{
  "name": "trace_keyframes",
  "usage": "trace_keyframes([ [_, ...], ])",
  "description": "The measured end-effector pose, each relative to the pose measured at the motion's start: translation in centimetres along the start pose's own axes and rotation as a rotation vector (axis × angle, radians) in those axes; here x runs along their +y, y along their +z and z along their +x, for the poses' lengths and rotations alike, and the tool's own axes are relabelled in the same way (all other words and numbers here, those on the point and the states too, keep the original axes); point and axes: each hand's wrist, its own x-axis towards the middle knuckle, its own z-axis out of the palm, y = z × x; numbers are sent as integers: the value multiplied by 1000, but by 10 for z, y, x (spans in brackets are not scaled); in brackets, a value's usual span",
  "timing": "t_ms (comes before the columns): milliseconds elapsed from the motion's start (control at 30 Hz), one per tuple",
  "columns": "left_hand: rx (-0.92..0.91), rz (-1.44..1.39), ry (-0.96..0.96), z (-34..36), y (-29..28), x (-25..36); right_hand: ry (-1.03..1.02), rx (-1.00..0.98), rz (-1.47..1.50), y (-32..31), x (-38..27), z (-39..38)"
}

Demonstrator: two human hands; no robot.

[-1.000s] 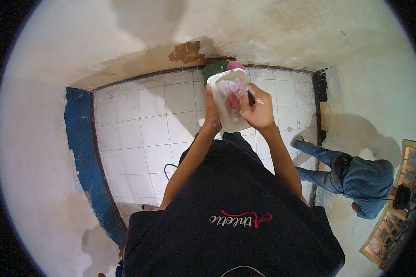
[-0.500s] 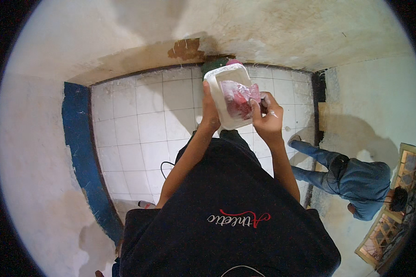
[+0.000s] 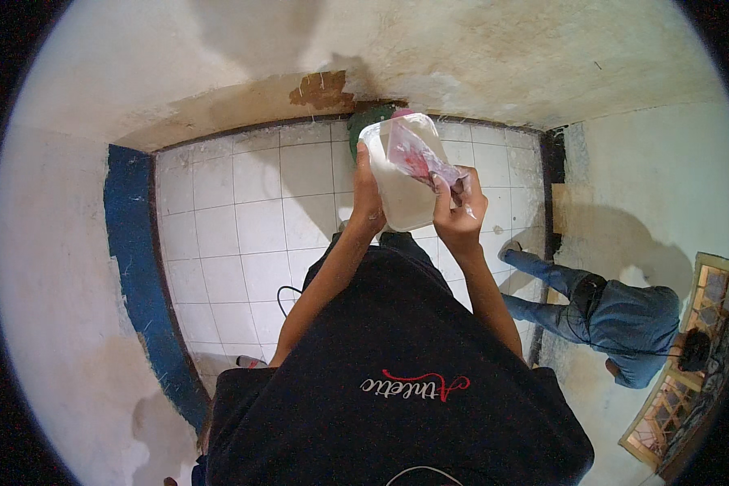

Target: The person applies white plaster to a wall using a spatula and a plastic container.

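My left hand (image 3: 368,194) grips the left side of a white plastic tub (image 3: 407,212), rectangular with rounded corners, held over my lap. Over the tub my right hand (image 3: 461,212) pinches a pinkish-red putty spreader (image 3: 415,159) smeared with white paste. The spreader's broad blade slants up and left across the tub's far half; whether it touches the bottom I cannot tell. White smears mark my right fingers.
Ahead, a patchy wall (image 3: 526,57) meets the white tiled floor (image 3: 243,211). Against its foot sits a green object (image 3: 363,134), partly behind the tub. At right another person (image 3: 632,324) stands near a window grille (image 3: 680,356). A blue-painted strip (image 3: 128,235) runs along the left wall.
My right hand has turned the spreader, so its blade now slants more steeply toward the tub's far end. The tub stays in my left hand, almost in place.
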Motion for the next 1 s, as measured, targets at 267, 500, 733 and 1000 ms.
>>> trace_keyframes([
  [267,39,13,8,1,-2,-3,42,-34,-83,-9,-3,-5],
  [500,87,12,0,0,2,-2,10,-50,-125,-2,-11,-2],
  [733,81,79,22,-1,-3,-2,25,-88,-164,-1,-9,-3],
  [1000,86,68,34,1,-4,-4,14,-154,-202,-7,-9,-2],
])
